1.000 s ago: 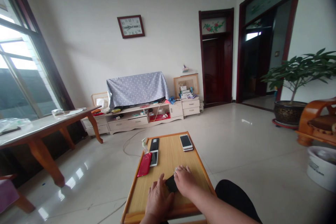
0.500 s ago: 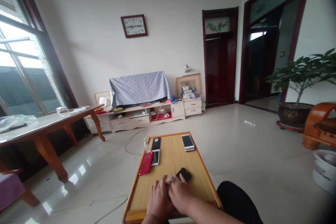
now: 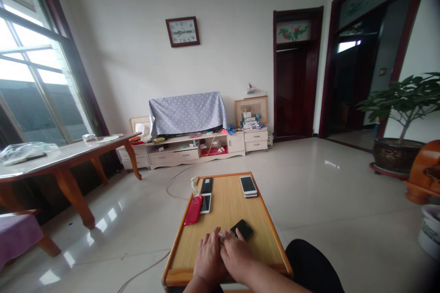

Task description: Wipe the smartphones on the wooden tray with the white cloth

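Note:
At the near end of a small wooden table (image 3: 230, 201), my left hand (image 3: 208, 256) and my right hand (image 3: 237, 255) meet, fingers drawn together and touching. A small pale spot shows between the fingertips; what they hold, if anything, is hidden under them. Just beyond my right fingers lies a black phone (image 3: 243, 229), its lower corner covered by that hand. On the left edge a red phone (image 3: 193, 210) overlaps a white phone (image 3: 205, 203). Behind them are a dark phone-shaped item (image 3: 206, 186) and a clear pump bottle (image 3: 194, 187). Stacked white phones (image 3: 248, 185) lie at the far right.
A larger table (image 3: 68, 153) with plastic-wrapped things stands at the left. Against the wall is a low white cabinet (image 3: 178, 158) under a blue cloth (image 3: 189, 114). My dark-clothed knee (image 3: 311, 265) is right of the small table. A potted plant (image 3: 400, 151) stands farther right.
The camera view has turned slightly left, so the room sits farther right. My hands keep nearly the same pose, and the phones lie as before.

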